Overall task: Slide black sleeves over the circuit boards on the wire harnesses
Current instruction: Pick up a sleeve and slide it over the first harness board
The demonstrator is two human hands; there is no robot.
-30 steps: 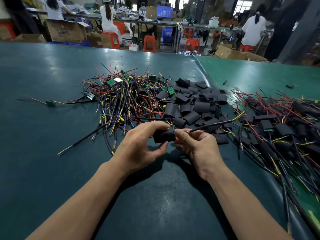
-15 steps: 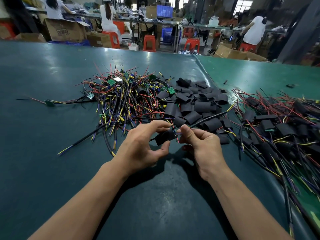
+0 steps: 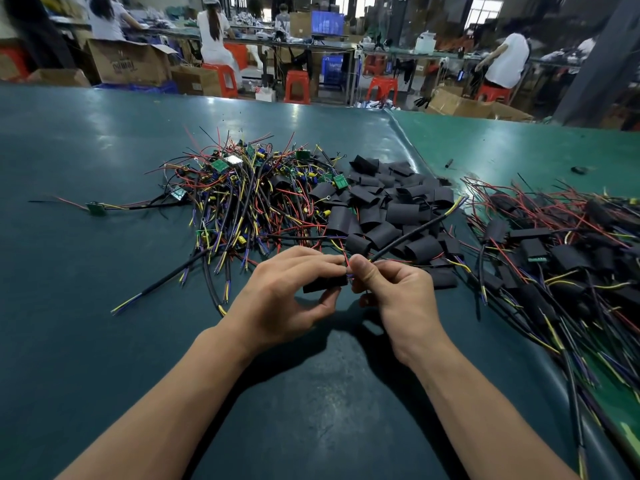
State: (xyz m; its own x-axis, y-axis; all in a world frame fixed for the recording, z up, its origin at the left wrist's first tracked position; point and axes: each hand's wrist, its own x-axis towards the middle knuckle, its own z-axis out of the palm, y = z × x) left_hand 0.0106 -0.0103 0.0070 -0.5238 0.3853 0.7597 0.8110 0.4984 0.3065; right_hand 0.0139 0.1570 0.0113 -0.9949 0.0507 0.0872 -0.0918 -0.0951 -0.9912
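Between both hands, left hand (image 3: pixel 284 299) gripping black sleeve (image 3: pixel 323 284), right hand (image 3: pixel 391 289) pinching wires, board hidden.

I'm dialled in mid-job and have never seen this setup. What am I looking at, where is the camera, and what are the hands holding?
No machine here: a person works bare-handed, filmed by one camera on their head looking down at a green table. The left hand holds a black sleeve. The right hand pinches the wires of a harness, whose black cable runs up and right. Behind lie a pile of bare harnesses with green boards, a heap of loose sleeves, and on the right a pile of sleeved harnesses.
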